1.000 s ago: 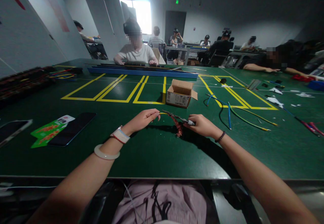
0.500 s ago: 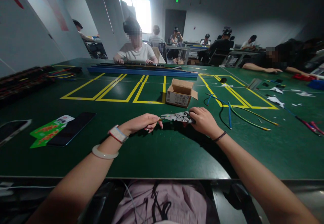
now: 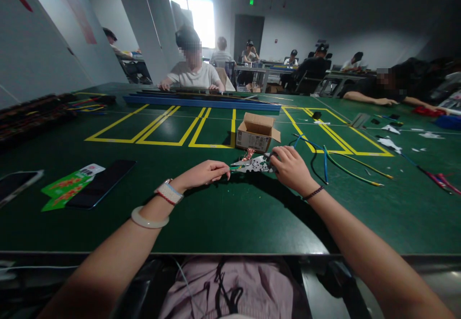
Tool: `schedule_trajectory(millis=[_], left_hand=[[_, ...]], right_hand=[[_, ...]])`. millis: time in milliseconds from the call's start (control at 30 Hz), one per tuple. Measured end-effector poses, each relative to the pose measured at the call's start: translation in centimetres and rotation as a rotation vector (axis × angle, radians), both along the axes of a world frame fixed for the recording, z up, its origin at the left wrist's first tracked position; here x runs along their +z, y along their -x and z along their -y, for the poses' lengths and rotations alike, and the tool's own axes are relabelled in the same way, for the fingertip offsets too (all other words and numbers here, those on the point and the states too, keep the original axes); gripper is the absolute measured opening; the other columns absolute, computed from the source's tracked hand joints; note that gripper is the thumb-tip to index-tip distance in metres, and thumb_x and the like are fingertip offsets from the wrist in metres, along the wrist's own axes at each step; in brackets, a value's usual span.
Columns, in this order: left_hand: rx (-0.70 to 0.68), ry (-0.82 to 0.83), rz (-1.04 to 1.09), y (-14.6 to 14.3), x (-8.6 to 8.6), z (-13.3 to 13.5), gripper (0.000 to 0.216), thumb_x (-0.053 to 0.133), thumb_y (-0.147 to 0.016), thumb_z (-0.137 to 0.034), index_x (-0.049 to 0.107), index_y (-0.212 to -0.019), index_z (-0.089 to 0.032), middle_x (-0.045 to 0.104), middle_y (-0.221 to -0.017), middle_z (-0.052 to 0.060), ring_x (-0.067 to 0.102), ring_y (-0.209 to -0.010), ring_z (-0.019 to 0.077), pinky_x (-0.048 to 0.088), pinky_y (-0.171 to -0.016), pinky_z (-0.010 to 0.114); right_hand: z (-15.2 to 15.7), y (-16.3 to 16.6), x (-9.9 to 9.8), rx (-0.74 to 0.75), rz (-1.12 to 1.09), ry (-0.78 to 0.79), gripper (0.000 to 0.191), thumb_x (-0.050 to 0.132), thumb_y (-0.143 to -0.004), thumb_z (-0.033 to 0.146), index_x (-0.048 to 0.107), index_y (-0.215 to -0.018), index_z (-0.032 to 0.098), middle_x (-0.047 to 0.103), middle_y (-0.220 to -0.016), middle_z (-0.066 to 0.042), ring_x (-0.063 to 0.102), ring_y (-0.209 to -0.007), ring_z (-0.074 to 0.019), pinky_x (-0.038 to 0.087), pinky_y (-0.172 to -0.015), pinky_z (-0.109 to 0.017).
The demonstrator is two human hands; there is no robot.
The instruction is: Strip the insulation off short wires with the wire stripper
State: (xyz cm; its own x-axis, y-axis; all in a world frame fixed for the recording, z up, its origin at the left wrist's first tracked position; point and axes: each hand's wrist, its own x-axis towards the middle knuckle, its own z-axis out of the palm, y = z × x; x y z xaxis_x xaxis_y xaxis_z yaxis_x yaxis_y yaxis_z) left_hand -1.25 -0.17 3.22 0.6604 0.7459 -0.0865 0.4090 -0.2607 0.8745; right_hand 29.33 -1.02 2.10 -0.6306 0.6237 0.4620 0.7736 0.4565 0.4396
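In the middle of the green table, my right hand [image 3: 291, 166] is wrapped round the handles of wire strippers [image 3: 256, 164], whose flat metal jaws point left. My left hand [image 3: 206, 174] pinches a short yellow-green wire [image 3: 235, 167] at the tip of those jaws. Most of the wire is hidden by my fingers. Just beyond the jaws, a tuft of bare copper strands [image 3: 248, 154] shows in front of an open cardboard box [image 3: 255, 134].
Blue and yellow-green cables [image 3: 355, 169] lie right of my right hand. A dark phone [image 3: 104, 184] and green packets [image 3: 68, 188] lie to the left. Across the table [image 3: 216, 223], a person [image 3: 194, 71] sits behind a long blue trunking [image 3: 201, 102]. White scraps [image 3: 391, 144] lie far right.
The strippers' jaws have turned slightly, and copper strands now show above them near the box. My right hand has shifted a little upward, and more of the wire shows at my left fingertips.
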Motion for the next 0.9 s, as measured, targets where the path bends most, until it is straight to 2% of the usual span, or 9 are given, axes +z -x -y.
schedule_trajectory(millis=[133,300,467,633,767,900], left_hand=[[0.015,-0.241,-0.066,-0.05,0.29,0.03,0.037,0.042,-0.095,-0.043,0.067,-0.090,-0.016,0.062,-0.082,0.003,0.053,-0.070,0.0144,0.039,-0.064,0.024],[0.064,-0.373,-0.086,0.17,0.23,0.01,0.035,0.042,-0.096,-0.041,0.068,-0.097,-0.018,0.068,-0.097,0.004,0.060,-0.086,0.0194,0.043,-0.077,0.029],[0.114,-0.447,-0.043,0.32,0.23,0.10,0.033,0.043,-0.096,-0.040,0.067,-0.100,-0.018,0.068,-0.103,0.005,0.061,-0.093,0.0201,0.044,-0.081,0.031],[0.135,-0.472,-0.028,0.26,0.08,0.12,0.034,0.042,-0.096,-0.041,0.067,-0.097,-0.017,0.069,-0.097,0.005,0.062,-0.088,0.0192,0.046,-0.077,0.030],[0.121,-0.462,-0.007,0.25,-0.10,0.11,0.035,0.042,-0.096,-0.041,0.067,-0.098,-0.017,0.068,-0.097,0.005,0.062,-0.088,0.0191,0.046,-0.077,0.030],[0.126,-0.432,0.014,0.25,-0.02,0.16,0.034,0.043,-0.095,-0.040,0.066,-0.099,-0.017,0.068,-0.095,0.005,0.062,-0.084,0.0183,0.046,-0.073,0.029]], right_hand=[[-0.09,0.29,-0.23,-0.024,0.014,0.022,0.023,0.048,-0.082,0.011,0.061,-0.100,0.015,0.056,-0.117,-0.015,0.048,-0.105,-0.0258,0.032,-0.097,-0.038],[0.08,0.66,-0.43,-0.043,0.025,0.030,0.021,0.044,-0.086,0.012,0.060,-0.100,0.014,0.057,-0.115,-0.015,0.049,-0.100,-0.0242,0.032,-0.093,-0.036],[0.28,0.94,-0.42,-0.029,0.052,0.025,0.018,0.042,-0.089,0.013,0.059,-0.095,0.014,0.059,-0.108,-0.014,0.049,-0.091,-0.0219,0.032,-0.087,-0.035],[0.34,1.01,-0.25,-0.014,0.054,-0.017,0.016,0.044,-0.090,0.015,0.060,-0.089,0.015,0.060,-0.098,-0.012,0.048,-0.083,-0.0208,0.032,-0.082,-0.034],[0.38,0.83,-0.27,0.010,0.026,-0.052,0.013,0.048,-0.087,0.014,0.061,-0.084,0.015,0.061,-0.090,-0.010,0.048,-0.077,-0.0193,0.032,-0.080,-0.033],[0.54,0.78,-0.60,0.038,-0.072,0.000,0.007,0.054,-0.081,0.015,0.061,-0.081,0.017,0.061,-0.084,-0.008,0.048,-0.075,-0.0187,0.033,-0.079,-0.033]])
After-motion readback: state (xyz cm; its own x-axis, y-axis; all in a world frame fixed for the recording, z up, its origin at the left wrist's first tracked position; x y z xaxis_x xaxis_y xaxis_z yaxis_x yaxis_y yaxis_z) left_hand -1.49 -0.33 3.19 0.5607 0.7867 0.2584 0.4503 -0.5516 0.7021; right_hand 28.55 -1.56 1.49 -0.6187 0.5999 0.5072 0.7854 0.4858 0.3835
